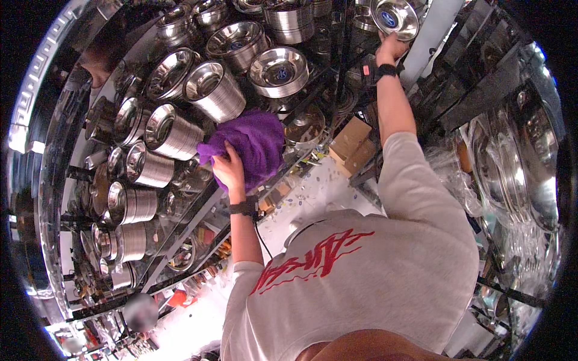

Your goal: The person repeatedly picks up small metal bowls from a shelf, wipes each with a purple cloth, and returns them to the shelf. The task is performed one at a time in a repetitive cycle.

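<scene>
A crumpled purple cloth (259, 140) is gripped by my left hand (229, 167), just in front of the stacked metal bowls. At the upper right my right hand (392, 47) holds a shiny steel bowl (404, 18) by its lower rim, with a round blue sticker inside it. The bowl leans toward me, and the view's top edge cuts it off. Nearest the cloth stands a tall stack of steel bowls (221, 97). To its right is a shorter stack of wide steel bowls (278, 74), also with a blue sticker.
More stacks of steel dishes (151, 164) line the shelf to the left. A cardboard box (352, 146) lies below, near the white floor (311, 187), which is strewn with small bits. Large plastic-wrapped metal pans (515, 171) stand at the right, and a grey post (426, 40) rises beside my right hand.
</scene>
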Demonstrator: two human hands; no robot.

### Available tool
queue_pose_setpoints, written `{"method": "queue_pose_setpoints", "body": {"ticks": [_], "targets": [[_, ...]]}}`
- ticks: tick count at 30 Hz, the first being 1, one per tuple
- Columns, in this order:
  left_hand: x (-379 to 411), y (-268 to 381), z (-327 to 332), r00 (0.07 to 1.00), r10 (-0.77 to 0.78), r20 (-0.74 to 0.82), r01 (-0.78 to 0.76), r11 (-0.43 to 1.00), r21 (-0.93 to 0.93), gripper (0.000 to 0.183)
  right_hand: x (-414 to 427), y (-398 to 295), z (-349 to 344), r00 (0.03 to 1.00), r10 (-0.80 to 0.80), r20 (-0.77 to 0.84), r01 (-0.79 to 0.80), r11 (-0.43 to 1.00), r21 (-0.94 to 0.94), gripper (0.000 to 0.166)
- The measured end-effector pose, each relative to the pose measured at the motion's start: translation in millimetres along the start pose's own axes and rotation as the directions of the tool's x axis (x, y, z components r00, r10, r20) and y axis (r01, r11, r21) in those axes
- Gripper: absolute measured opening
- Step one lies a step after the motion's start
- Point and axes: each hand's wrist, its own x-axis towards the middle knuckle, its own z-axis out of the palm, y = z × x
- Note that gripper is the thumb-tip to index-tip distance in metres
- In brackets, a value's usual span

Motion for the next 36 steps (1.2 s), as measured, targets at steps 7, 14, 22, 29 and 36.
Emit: {"method": "queue_pose_setpoints", "body": {"ticks": [7, 14, 22, 29, 36], "targets": [[1, -5, -8, 0.998, -0.027, 0.052, 0.032, 0.995, -0.094, 0.035, -75, -25, -26, 0.982, -0.03, 0.188, 0.002, 0.989, 0.148, 0.057], [3, -4, -22, 0.985, -0.071, 0.159, 0.112, 0.957, -0.267, 0.037, -183, -88, -14, 0.925, -0.01, 0.38, -0.005, 0.999, 0.036, 0.048], [3, 43, -57, 0.78, -0.192, 0.596, 0.609, 0.454, -0.651, 0.043, -252, -88, -28, 0.581, 0.311, 0.752, -0.068, 0.94, -0.335, 0.043], [4, 43, -75, 0.738, -0.1, 0.667, 0.674, 0.147, -0.724, 0.04, -301, -83, -42, 0.215, 0.412, 0.885, 0.231, 0.859, -0.456, 0.047], [-3, 23, -70, 0.737, -0.292, 0.609, 0.622, -0.056, -0.781, 0.024, -289, -27, -52, 0.265, 0.473, 0.84, 0.15, 0.841, -0.52, 0.051]]}}
